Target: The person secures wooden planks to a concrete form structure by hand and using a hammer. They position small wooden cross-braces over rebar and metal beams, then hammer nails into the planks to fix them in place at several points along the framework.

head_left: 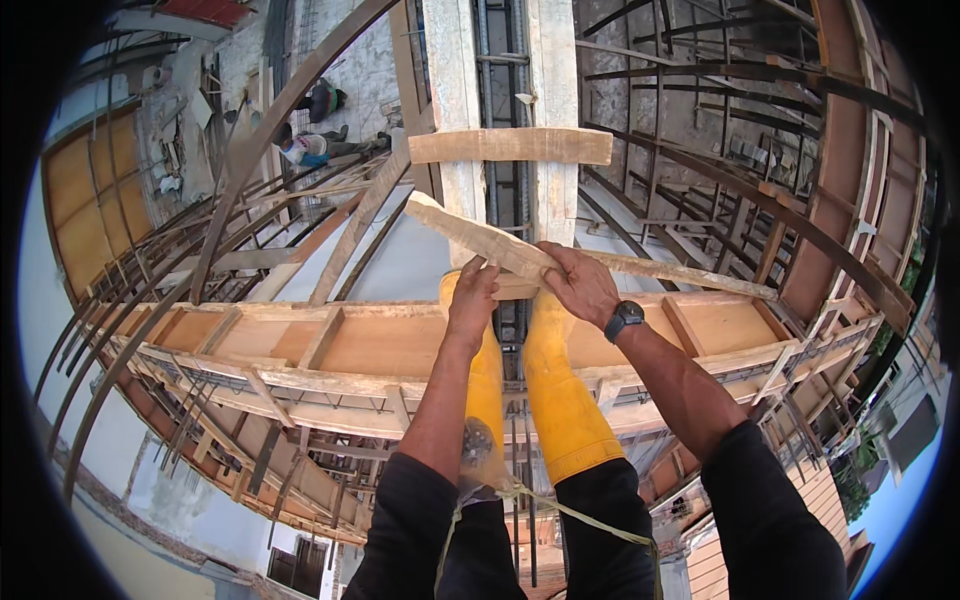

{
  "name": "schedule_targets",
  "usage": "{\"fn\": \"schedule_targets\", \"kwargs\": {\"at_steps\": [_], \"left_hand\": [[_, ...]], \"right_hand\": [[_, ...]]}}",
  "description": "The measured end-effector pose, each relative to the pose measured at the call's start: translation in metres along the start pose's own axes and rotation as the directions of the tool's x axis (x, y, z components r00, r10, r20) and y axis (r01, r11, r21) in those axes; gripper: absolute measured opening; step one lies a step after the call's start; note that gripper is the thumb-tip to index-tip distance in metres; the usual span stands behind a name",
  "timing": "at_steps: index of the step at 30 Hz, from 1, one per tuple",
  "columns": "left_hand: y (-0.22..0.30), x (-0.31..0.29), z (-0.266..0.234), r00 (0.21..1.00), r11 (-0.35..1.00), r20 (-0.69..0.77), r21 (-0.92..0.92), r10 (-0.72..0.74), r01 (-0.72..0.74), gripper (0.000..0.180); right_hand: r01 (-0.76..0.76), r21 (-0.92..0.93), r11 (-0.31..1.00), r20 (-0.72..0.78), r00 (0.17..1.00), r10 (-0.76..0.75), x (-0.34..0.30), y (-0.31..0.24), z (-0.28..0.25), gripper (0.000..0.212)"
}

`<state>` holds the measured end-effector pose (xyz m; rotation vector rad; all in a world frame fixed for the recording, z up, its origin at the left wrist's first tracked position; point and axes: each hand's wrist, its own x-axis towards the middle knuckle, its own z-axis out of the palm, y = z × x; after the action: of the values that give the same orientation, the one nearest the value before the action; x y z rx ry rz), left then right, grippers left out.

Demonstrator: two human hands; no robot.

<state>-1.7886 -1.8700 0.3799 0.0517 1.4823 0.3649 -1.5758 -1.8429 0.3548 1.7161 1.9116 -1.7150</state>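
A short rough-cut wooden board [480,240] lies tilted across the two long formwork planks, its left end pointing away from me. My right hand [580,285], with a dark watch at the wrist, grips its right end. My left hand [472,300] is closed at the board's near edge, fingertips against the wood; anything smaller in those fingers is hidden. Farther off, a second short board [510,146] spans the left plank [455,60] and the right plank [553,60]. Steel rebar [505,90] runs in the gap between them. Part of another wood piece [515,288] shows between my yellow boots [565,400].
A clear plastic bag [483,450] hangs at my waist by a cord [590,530]. Wooden formwork [380,340] crosses left to right beneath me. Dark poles [290,100] and bracing rise on both sides. Two people [310,148] are far below at the left.
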Motion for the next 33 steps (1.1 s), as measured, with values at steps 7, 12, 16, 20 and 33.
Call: {"fn": "schedule_targets", "kwargs": {"at_steps": [7, 12, 16, 20, 33], "left_hand": [[0.021, -0.024, -0.037, 0.998, 0.991, -0.025, 0.123, 0.049, -0.046, 0.063], [0.03, -0.064, -0.085, 0.969, 0.944, 0.19, 0.318, -0.159, 0.092, 0.057], [0.03, -0.089, -0.11, 0.882, 0.957, 0.371, 0.114, -0.291, 0.268, 0.059], [0.023, -0.135, -0.116, 0.806, 0.91, 0.545, -0.175, -0.229, 0.377, 0.057], [-0.038, -0.267, -0.125, 0.872, 0.762, 0.417, -0.467, -0.258, 0.449, 0.051]], "right_hand": [[0.207, -0.46, 0.863, -0.196, 0.924, -0.327, 0.034, 0.002, -0.031, 0.051], [0.43, 0.529, 0.731, -0.007, 0.864, -0.504, -0.048, -0.173, -0.055, 0.027], [0.362, 0.792, 0.491, 0.193, 0.615, -0.765, -0.111, -0.277, -0.09, 0.032], [0.472, 0.655, 0.59, 0.279, 0.575, -0.769, -0.126, -0.308, -0.091, 0.036], [0.491, 0.141, 0.86, 0.463, 0.735, -0.496, -0.217, -0.308, -0.051, 0.024]]}}
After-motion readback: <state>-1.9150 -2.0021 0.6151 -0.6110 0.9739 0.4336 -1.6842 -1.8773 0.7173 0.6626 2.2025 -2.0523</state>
